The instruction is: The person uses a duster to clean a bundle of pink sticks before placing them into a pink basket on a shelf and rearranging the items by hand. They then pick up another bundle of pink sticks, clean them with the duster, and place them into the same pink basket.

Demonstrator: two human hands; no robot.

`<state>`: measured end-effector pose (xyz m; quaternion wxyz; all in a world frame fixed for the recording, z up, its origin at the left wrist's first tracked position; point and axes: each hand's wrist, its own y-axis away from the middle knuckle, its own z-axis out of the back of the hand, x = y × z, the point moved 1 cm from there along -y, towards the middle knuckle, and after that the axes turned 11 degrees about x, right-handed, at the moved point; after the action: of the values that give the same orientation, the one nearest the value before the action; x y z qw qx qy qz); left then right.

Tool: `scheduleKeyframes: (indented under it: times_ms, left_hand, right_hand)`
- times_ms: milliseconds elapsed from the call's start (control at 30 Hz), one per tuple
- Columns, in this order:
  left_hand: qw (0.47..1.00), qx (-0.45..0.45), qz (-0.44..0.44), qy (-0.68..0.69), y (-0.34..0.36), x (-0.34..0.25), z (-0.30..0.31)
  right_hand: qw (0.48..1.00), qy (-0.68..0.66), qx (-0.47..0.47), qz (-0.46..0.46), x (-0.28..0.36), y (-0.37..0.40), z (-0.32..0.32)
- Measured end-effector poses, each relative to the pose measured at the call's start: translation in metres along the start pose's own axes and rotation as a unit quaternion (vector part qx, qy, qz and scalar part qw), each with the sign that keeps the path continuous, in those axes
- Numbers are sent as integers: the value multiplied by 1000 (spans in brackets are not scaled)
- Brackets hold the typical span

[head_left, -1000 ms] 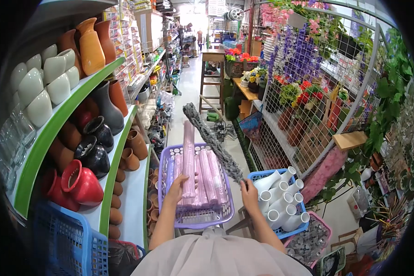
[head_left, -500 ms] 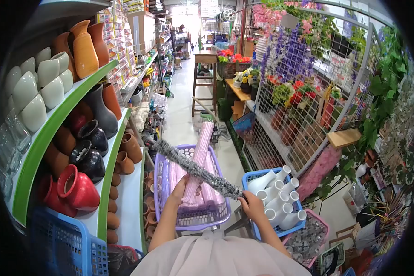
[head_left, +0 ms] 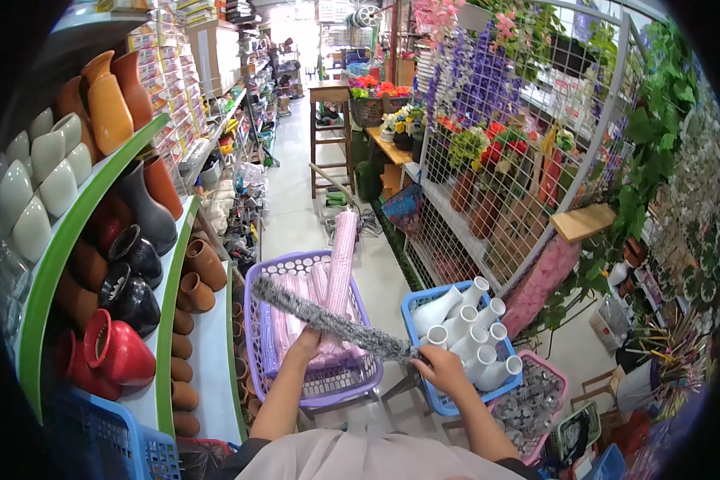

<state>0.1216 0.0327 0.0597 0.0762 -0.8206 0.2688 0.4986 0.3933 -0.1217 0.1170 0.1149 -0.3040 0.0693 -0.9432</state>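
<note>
A fuzzy grey bundle point(head_left: 332, 326) lies slantwise across the view, its far end over the purple basket. My right hand point(head_left: 440, 370) is closed round its near end, beside the blue basket point(head_left: 439, 402). My left hand point(head_left: 306, 344) is closed at the lower end of a pink wrapped roll point(head_left: 342, 260), which points up and away beneath the grey bundle. Below, the purple basket point(head_left: 254, 336) holds several pink and lilac rolls point(head_left: 286, 308).
White vases point(head_left: 460, 324) fill the blue basket; a pink basket point(head_left: 564, 384) of clear glassware stands beside it. Shelves of pots point(head_left: 128, 352) run along the left. A wire rack point(head_left: 488, 216) with flowers is at the right, a wooden stool point(head_left: 330, 88) ahead.
The whole view has shifted, so shelves and baskets appear further left. The grey bundle's far end has come down and nearer, over the purple basket. Both hands keep their holds.
</note>
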Motion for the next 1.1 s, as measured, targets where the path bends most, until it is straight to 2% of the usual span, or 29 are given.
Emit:
scheduleKeyframes:
  times_ms: [67, 133, 167, 233, 267, 300, 333, 400, 433, 467, 533, 600, 633, 667, 733, 767, 800, 833, 867, 933, 1000, 1033, 1100]
  left_hand:
    - [999, -3, 35, 3, 1, 4, 0]
    - [974, 197, 34, 111, 9, -3, -13]
    - [986, 140, 36, 86, 22, -11, -38]
    - [980, 168, 41, 94, 32, -8, -49]
    - [974, 198, 45, 98, 37, -7, -55]
    - [985, 136, 9, 110, 44, -7, -70]
    - [984, 138, 4, 108, 45, -4, -72]
    - [956, 245, -10, 163, 50, 9, -65]
    - [980, 148, -5, 136, 56, 24, -61]
    - [987, -74, 81, 116, 81, -13, -123]
    - [963, 200, 3, 180, 73, 42, -64]
    - [910, 295, -2, 292, 82, 36, -93]
    - [940, 239, -24, 242, 92, 35, -109]
    - [941, 236, -28, 242, 96, 38, -120]
    - [971, 186, -65, 136, 107, 43, -131]
    - [971, 198, -36, 132, 110, 48, -127]
    - [959, 212, 13, 185, 109, 52, -123]
    - [980, 163, -47, 107, 113, 60, -121]
    - [987, 114, -106, 27, 126, 47, -147]
    - [986, 100, -128, 44, 136, 49, -156]
    - [997, 53, -14, 50, 142, 53, -152]
    - [996, 78, -24, 48, 144, 55, -153]
    - [995, 89, -21, 47, 148, 60, -152]
  right_hand:
    - [1000, 11, -6, -1, -12, 11, 9]
    - [999, 13, -44, -10, -20, 18, 16]
    - [994, 3, -100, -53, -19, 20, 23]
    - [978, -29, -181, -102, -23, 29, 30]
    - [978, -29, -181, -98, -24, 37, 33]
    - [985, -19, -154, -76, -25, 46, 35]
    - [990, -8, -128, -55, -26, 55, 37]
    - [994, 5, -100, -38, -30, 73, 47]
    - [998, 1, -69, 15, -31, 82, 54]
    - [997, -4, -38, 69, -33, 91, 59]
    - [998, 9, -21, 61, -38, 106, 65]
    - [992, -15, -121, -20, -43, 117, 66]
    - [990, -32, -112, -84, -41, 123, 70]
    - [990, -33, -109, -80, -39, 130, 72]
    - [991, -27, -112, -68, -35, 143, 72]
    - [996, -9, -82, -25, -33, 151, 73]
    - [997, -10, -76, -19, -34, 157, 76]
    - [996, 29, -56, 57, -36, 161, 81]
    - [988, 70, -39, 133, -37, 164, 87]
    - [988, 83, -26, 129, -43, 170, 93]
    - [987, 81, -129, 56, -48, 168, 92]
    - [989, 39, -140, -7, -48, 169, 90]
    - [991, 28, -131, 1, -43, 172, 89]
